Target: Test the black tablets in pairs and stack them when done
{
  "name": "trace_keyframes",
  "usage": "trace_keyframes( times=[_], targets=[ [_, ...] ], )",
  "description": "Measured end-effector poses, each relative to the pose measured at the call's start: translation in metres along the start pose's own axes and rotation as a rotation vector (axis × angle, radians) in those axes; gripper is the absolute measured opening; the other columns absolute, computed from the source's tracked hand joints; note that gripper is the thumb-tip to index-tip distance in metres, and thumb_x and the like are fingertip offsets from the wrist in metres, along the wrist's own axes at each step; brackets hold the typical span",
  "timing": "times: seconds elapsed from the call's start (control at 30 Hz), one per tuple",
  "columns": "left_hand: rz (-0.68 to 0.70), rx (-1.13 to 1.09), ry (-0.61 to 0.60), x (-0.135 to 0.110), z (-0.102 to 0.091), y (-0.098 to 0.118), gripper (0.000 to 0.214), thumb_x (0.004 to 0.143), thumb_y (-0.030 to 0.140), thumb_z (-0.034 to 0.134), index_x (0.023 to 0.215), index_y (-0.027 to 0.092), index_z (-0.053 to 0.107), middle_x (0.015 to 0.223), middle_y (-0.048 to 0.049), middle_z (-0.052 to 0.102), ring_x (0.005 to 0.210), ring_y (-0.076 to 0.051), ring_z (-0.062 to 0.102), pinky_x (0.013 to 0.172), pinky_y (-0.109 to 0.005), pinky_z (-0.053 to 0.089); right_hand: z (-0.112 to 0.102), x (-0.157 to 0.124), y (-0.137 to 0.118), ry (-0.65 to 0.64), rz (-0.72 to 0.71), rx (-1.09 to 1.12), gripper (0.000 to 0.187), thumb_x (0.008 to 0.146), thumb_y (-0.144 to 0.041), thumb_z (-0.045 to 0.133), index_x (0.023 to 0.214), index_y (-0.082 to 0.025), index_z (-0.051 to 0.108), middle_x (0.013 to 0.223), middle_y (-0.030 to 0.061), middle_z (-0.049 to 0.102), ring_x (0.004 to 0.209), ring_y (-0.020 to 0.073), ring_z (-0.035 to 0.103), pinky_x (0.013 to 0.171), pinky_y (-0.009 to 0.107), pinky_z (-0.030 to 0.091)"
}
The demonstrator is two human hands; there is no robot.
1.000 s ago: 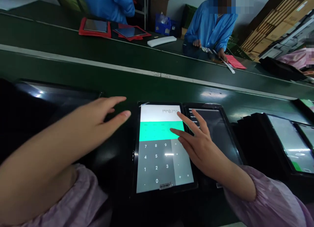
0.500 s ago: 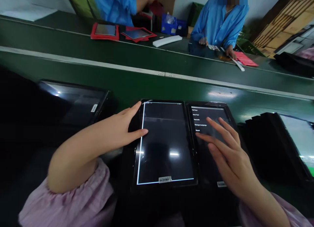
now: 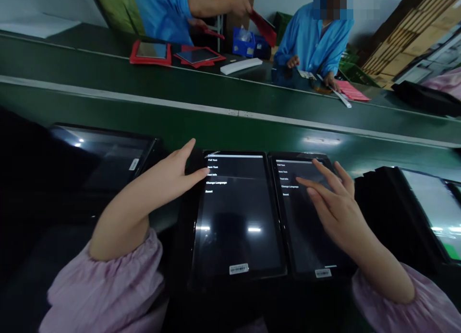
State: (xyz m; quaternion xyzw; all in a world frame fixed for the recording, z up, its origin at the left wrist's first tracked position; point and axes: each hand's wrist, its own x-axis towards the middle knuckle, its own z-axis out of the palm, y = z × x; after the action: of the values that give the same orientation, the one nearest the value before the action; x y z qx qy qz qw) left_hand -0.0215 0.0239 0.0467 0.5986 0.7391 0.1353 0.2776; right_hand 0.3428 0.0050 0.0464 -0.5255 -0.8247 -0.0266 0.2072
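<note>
Two black tablets lie side by side in front of me on the green bench. The middle tablet (image 3: 237, 218) shows a dark screen with a short white text menu at its top left. My left hand (image 3: 169, 177) rests at its upper left edge, fingers stretched out, the thumb tip touching the screen near the menu. The right tablet (image 3: 306, 227) shows the same kind of menu. My right hand (image 3: 333, 203) hovers over it, fingers spread, the index fingertip at the menu lines. Neither hand holds anything.
A dark tablet (image 3: 108, 155) lies to the left and a lit one (image 3: 428, 208) to the right. Beyond a green conveyor (image 3: 216, 90), two people in blue coats (image 3: 313, 35) handle red-cased tablets (image 3: 151, 52). Cardboard boxes (image 3: 403, 40) are stacked at the far right.
The middle tablet's calculator screen went dark, then showed a text menu. My left hand came to that tablet's left edge. My right hand shifted from the middle tablet to the right one.
</note>
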Motion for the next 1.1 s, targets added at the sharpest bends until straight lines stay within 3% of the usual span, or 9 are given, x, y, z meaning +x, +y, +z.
trace_keyframes(
  times=[0.2,0.37,0.57,0.7,0.83,1.0,1.1],
  targets=[
    [0.017,-0.043,0.008,0.001,0.000,0.013,0.099,0.089,0.054,0.062,0.174,0.016,0.027,0.172,-0.0153,0.048,0.149,-0.042,0.056,0.119,-0.046,0.050,-0.018,-0.009,-0.005,0.058,-0.002,0.028,0.039,0.114,-0.037,0.045,0.137,-0.033,0.076,0.165,0.0033,0.056,0.160,0.0389,0.040,0.129,0.072,0.037],
    [-0.089,-0.117,-0.023,-0.010,-0.014,0.016,0.093,0.100,0.060,0.051,0.176,0.019,0.018,0.170,-0.0146,0.051,0.146,-0.038,0.060,0.115,-0.046,0.052,-0.026,-0.017,-0.009,0.040,-0.056,0.030,0.038,0.114,-0.034,0.045,0.136,-0.031,0.077,0.165,0.0043,0.056,0.159,0.0377,0.042,0.128,0.067,0.042],
    [-0.105,-0.038,-0.038,-0.011,-0.016,0.012,0.081,0.103,0.057,0.049,0.172,0.016,0.034,0.163,-0.0158,0.058,0.145,-0.037,0.061,0.120,-0.050,0.047,-0.025,-0.022,-0.019,-0.043,-0.119,0.071,0.037,0.114,-0.031,0.045,0.132,-0.029,0.078,0.168,0.0040,0.053,0.163,0.0359,0.036,0.120,0.061,0.054],
    [-0.116,0.016,-0.070,-0.014,-0.016,0.011,0.079,0.105,0.055,0.045,0.167,0.007,0.041,0.166,-0.0182,0.052,0.151,-0.038,0.054,0.124,-0.051,0.043,-0.027,-0.027,-0.029,-0.109,-0.234,0.093,0.035,0.113,-0.031,0.048,0.125,-0.027,0.080,0.168,0.0042,0.052,0.164,0.0327,0.033,0.122,0.056,0.053],
    [-0.085,0.053,-0.116,-0.011,-0.012,0.001,0.081,0.104,0.060,0.043,0.166,0.008,0.042,0.168,-0.0166,0.050,0.154,-0.039,0.051,0.127,-0.052,0.039,-0.026,-0.029,-0.034,-0.148,-0.306,0.106,0.034,0.113,-0.030,0.049,0.120,-0.027,0.082,0.166,0.0046,0.054,0.165,0.0318,0.031,0.119,0.053,0.057],
    [-0.115,0.173,-0.104,-0.004,-0.005,-0.012,0.081,0.104,0.057,0.046,0.170,0.011,0.035,0.171,-0.0157,0.046,0.155,-0.041,0.048,0.130,-0.056,0.032,-0.028,-0.030,-0.024,-0.059,-0.294,0.089,0.031,0.109,-0.021,0.053,0.109,-0.024,0.085,0.152,0.0072,0.067,0.161,0.0337,0.040,0.119,0.053,0.057],
    [-0.093,0.173,-0.110,-0.005,-0.006,-0.011,0.085,0.103,0.061,0.048,0.171,0.012,0.034,0.172,-0.0160,0.045,0.155,-0.043,0.048,0.128,-0.055,0.035,-0.032,-0.031,-0.017,0.019,-0.260,0.102,0.031,0.108,-0.018,0.053,0.112,-0.024,0.083,0.146,0.0082,0.071,0.155,0.0351,0.049,0.116,0.055,0.059]
  ],
)
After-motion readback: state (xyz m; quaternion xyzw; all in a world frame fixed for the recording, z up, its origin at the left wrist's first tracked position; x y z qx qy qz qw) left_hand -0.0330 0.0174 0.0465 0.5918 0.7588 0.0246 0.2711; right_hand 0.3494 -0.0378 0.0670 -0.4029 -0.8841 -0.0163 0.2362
